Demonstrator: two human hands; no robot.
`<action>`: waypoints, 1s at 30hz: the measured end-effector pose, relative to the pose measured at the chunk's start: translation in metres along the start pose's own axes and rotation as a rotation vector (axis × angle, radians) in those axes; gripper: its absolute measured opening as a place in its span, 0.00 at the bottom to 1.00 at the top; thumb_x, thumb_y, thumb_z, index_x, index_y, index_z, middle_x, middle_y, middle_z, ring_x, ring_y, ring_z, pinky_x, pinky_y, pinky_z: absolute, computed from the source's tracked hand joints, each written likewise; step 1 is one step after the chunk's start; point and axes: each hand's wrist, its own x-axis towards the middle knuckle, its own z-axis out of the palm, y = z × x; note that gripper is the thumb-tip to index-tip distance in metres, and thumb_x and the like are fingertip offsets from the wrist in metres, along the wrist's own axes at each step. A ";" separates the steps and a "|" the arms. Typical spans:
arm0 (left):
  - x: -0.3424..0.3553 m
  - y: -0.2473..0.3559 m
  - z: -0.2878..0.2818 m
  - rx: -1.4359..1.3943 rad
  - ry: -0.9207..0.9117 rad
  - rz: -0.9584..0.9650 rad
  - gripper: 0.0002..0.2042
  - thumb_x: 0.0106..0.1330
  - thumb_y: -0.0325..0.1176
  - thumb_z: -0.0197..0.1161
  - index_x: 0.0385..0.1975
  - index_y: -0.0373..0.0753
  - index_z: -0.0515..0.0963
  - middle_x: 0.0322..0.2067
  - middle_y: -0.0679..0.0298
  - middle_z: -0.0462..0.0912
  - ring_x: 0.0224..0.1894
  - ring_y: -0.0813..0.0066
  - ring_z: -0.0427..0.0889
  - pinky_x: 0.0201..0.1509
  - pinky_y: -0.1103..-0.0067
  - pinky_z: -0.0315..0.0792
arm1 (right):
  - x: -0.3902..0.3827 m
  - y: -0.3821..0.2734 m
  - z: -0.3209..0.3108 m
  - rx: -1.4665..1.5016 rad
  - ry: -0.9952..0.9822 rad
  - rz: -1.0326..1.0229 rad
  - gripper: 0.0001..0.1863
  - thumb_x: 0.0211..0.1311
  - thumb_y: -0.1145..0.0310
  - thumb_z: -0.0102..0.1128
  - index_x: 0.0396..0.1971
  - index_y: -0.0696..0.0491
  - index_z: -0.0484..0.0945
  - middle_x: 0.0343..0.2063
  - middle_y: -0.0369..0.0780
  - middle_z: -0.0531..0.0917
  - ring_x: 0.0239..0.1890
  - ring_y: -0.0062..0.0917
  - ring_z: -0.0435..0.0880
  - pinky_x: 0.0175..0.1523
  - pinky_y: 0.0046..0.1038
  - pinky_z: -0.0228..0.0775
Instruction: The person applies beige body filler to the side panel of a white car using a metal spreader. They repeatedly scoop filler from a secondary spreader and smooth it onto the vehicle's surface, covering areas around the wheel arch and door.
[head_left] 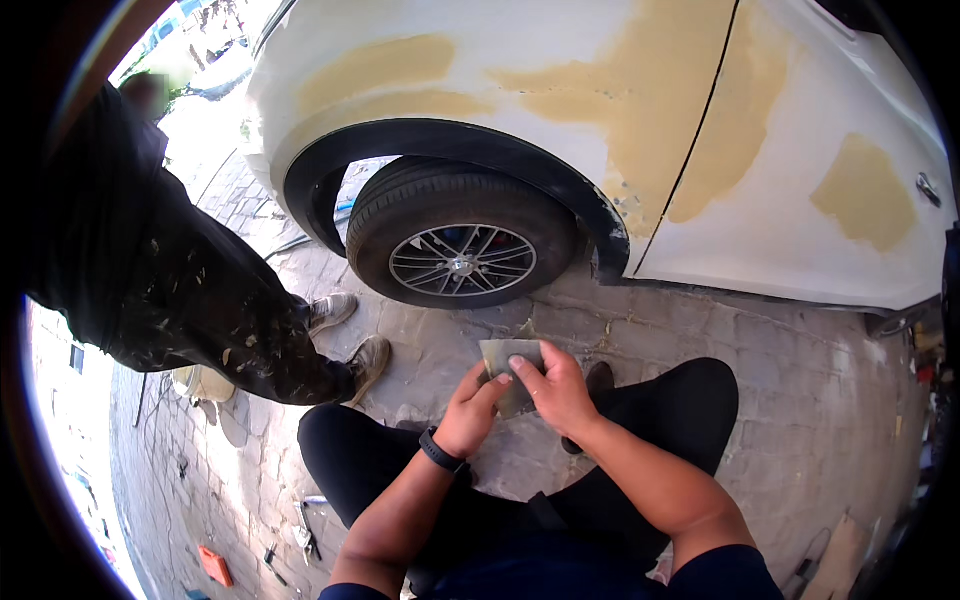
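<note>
Between my knees, both hands pinch a grey sheet of sandpaper [497,353]. My left hand [466,412], with a black band on its wrist, grips the left side, fingers curled behind and thumb toward the middle. On the right side my right hand [562,396] presses its thumb across the face of the sheet. Part of the paper hangs below the thumbs, and its back is hidden. Ahead stands a white car [540,50] with smooth tan filler patches [640,110] over the fender and door. The sheet is apart from the car.
A front wheel [460,235] sits under the black arch trim [430,130]. Close on the left stands another person in stained dark trousers [210,300]. An orange object [214,566] and several small tools [305,530] lie on the paving [780,400].
</note>
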 end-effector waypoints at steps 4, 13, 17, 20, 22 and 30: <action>-0.003 -0.005 0.007 -0.252 -0.057 0.068 0.29 0.82 0.52 0.50 0.70 0.34 0.69 0.63 0.55 0.79 0.68 0.62 0.75 0.72 0.66 0.68 | 0.001 -0.003 -0.006 0.192 -0.182 0.103 0.11 0.77 0.67 0.59 0.50 0.58 0.81 0.42 0.36 0.87 0.44 0.16 0.83 0.50 0.25 0.77; 0.011 0.026 0.020 -0.170 -0.142 0.055 0.30 0.72 0.37 0.70 0.70 0.31 0.69 0.64 0.58 0.78 0.65 0.68 0.75 0.73 0.70 0.63 | 0.013 -0.022 -0.034 0.841 -0.412 0.304 0.16 0.78 0.68 0.53 0.59 0.58 0.77 0.49 0.38 0.86 0.51 0.20 0.84 0.57 0.26 0.76; 0.017 0.020 0.015 -0.038 0.349 0.274 0.10 0.76 0.32 0.66 0.49 0.32 0.83 0.44 0.66 0.88 0.47 0.79 0.82 0.56 0.78 0.73 | 0.023 -0.024 -0.031 0.717 -0.110 0.192 0.15 0.78 0.65 0.55 0.57 0.58 0.78 0.48 0.36 0.85 0.50 0.18 0.83 0.57 0.27 0.76; 0.016 0.013 -0.009 0.181 0.376 0.315 0.08 0.78 0.32 0.63 0.45 0.33 0.85 0.41 0.68 0.88 0.43 0.82 0.81 0.54 0.80 0.72 | 0.035 -0.017 -0.031 0.494 0.122 0.028 0.12 0.78 0.66 0.60 0.52 0.57 0.78 0.45 0.34 0.86 0.46 0.15 0.82 0.53 0.24 0.76; 0.006 0.005 -0.036 0.151 0.191 0.251 0.11 0.79 0.31 0.60 0.50 0.31 0.84 0.45 0.65 0.88 0.47 0.79 0.82 0.56 0.79 0.73 | 0.037 -0.011 -0.029 0.442 0.214 -0.022 0.11 0.78 0.67 0.61 0.51 0.57 0.79 0.45 0.34 0.86 0.45 0.14 0.82 0.51 0.23 0.76; -0.008 0.047 0.021 0.432 0.074 0.324 0.21 0.82 0.32 0.52 0.68 0.26 0.73 0.62 0.51 0.81 0.65 0.66 0.77 0.71 0.72 0.68 | 0.042 0.001 -0.029 0.415 0.410 0.003 0.09 0.78 0.67 0.61 0.47 0.57 0.80 0.37 0.32 0.85 0.38 0.12 0.78 0.43 0.22 0.72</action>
